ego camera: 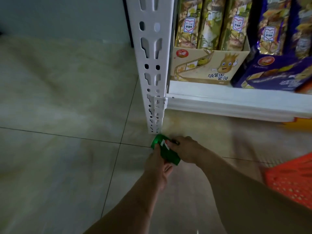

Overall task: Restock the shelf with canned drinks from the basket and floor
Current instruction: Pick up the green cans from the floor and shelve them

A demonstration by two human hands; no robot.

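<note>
A green can (166, 150) with a red and white logo is low over the tiled floor, just in front of the foot of the white shelf post (152, 70). My left hand (157, 166) grips its near side, thumb along the can. My right hand (187, 149) holds the far right side, fingers curled round it. Whether the can touches the floor I cannot tell. The orange basket (292, 181) shows at the right edge; its contents are hidden.
The white shelf board (236, 102) carries a beige snack box (207, 66) with gold packets and a purple box (273, 73) with purple packets. Something orange and yellow (302, 123) peeks from under the shelf. Pale floor tiles (59, 115) spread to the left.
</note>
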